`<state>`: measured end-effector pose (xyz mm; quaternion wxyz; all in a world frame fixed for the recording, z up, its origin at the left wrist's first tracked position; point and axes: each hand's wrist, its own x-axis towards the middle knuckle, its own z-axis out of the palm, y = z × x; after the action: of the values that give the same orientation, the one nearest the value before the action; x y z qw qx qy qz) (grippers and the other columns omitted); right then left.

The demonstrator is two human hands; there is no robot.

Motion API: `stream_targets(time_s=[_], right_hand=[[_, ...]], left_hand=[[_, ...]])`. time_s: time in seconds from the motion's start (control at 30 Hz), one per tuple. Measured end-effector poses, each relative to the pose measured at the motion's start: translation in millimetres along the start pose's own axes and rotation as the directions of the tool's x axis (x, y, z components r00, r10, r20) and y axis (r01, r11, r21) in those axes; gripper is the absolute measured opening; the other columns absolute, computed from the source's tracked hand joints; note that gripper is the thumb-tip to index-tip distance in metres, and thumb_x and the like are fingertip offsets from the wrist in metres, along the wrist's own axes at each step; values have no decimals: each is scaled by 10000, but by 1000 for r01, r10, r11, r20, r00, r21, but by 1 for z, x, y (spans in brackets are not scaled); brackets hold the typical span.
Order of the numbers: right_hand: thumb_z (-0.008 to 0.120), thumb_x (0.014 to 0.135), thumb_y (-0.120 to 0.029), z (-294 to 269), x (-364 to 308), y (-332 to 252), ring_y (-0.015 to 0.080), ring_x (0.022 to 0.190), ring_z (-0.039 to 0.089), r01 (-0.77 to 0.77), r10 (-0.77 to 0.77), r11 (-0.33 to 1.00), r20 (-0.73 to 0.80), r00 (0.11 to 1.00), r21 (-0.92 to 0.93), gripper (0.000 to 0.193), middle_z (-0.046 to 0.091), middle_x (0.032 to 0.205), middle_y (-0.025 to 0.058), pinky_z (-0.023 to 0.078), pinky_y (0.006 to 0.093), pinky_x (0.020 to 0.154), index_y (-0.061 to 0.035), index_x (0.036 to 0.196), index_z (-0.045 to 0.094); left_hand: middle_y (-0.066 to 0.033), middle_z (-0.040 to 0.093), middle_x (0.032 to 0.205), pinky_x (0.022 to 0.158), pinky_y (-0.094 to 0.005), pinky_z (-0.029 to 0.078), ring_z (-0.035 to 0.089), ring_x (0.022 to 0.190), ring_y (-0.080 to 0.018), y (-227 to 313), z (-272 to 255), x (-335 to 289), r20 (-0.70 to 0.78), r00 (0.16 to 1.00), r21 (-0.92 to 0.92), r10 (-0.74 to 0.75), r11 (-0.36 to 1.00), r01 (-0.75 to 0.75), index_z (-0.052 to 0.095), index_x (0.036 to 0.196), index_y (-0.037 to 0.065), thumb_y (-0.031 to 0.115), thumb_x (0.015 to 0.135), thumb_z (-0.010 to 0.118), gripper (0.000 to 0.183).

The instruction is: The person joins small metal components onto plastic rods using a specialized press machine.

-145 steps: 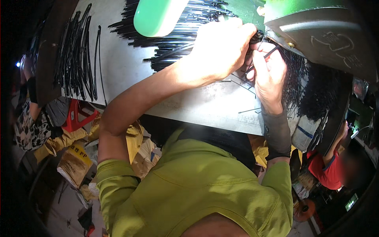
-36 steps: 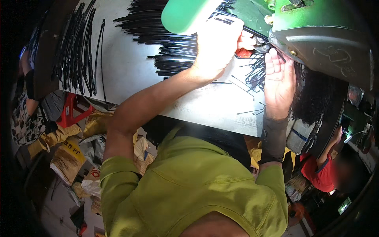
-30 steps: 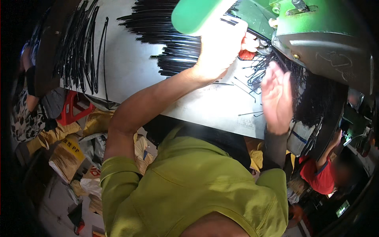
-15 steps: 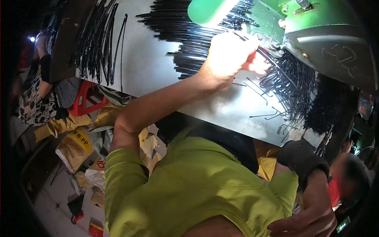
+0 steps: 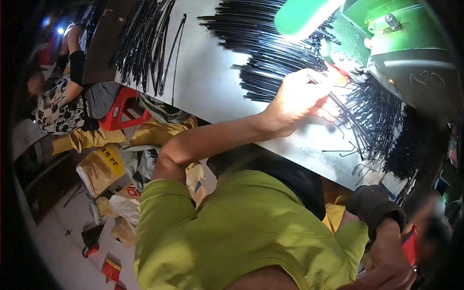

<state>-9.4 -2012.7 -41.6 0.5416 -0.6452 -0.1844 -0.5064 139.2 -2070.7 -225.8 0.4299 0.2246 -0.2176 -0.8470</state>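
Left hand [image 5: 296, 100]: fingers curled and pinching a slender rod [image 5: 337, 102] between thumb and fingers. The rod is black and glossy, with a pale grey highlight on the upper stretch where strong light strikes it. It runs aslant through the grip, from above the knuckles down toward the right. Its lower end cannot be told apart from the loose pile beyond.

Position: above the pale tabletop [image 5: 203, 82], near the right-hand end, just short of a green machine [image 5: 411, 31]. A red piece [image 5: 340, 72] lies close beside the fingertips.

Right hand [image 5: 389, 258]: lowered at the person's right side, well apart from the rod, a dark cuff [image 5: 379, 205] around the wrist. Whether its fingers grip anything cannot be told.

Nearby stock: shiny black rods [image 5: 261, 29] lie side by side beyond the left hand, near-parallel, ends uneven; a second bunch [image 5: 147, 43] lies farther left. Right of the hand, thin dark pieces [image 5: 382, 116] heap in a tangle, a few strays showing bent ends.
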Motion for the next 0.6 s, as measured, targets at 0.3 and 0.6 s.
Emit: stream_targets(time_s=[0.3,0.6], right_hand=[[519,765,-102,-5,-3,-36,263,576,605,-399,388,915,143,911,58,114,584,648,125,527,477,624,-69,699,606],[684,753,-79,-12,-133,-94,252,596,624,-776,328,-474,-901,283,-416,178,643,759,129,491,312,532,-26,922,666]], left_hand=[[-141,581,844,707,-457,576,655,768,-276,2,5,0,55,998,8,-33,999,32,517,1011,-30,87,900,566,169],[-184,593,1008,810,-447,525,615,903,-287,10,7,1,-15,991,227,-137,964,136,540,1040,1,162,918,534,202]])
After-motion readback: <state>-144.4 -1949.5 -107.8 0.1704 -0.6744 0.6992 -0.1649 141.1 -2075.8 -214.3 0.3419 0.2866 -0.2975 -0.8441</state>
